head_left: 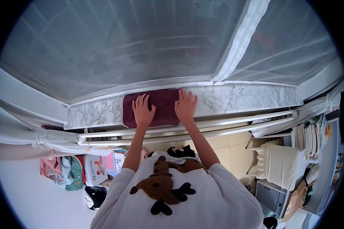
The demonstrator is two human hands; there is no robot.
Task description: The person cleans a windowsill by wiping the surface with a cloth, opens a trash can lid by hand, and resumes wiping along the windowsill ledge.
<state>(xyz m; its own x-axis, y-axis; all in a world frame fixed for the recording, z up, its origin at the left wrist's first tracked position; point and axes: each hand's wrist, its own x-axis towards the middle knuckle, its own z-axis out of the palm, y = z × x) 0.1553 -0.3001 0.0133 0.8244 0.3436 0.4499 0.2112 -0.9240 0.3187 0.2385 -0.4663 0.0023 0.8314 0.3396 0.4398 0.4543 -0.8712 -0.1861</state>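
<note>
A dark maroon cloth [163,101], folded into a flat rectangle, lies on the marble windowsill [233,98]. My left hand [143,110] rests on the cloth's left half, palm down with the fingers spread. At the cloth's right edge lies my right hand [186,105], also flat with its fingers apart, partly over the cloth and partly over the marble. Neither hand grips anything. The cloth reaches from near the window frame to the sill's front edge.
A white railing [214,125] runs along the sill's front. Tall window panes [133,45] stand behind it, with tied white curtains [38,137] at the sides. A cream-covered chair [277,163], books [305,139] and a grey cabinet [269,194] are right; bags [70,171] are left.
</note>
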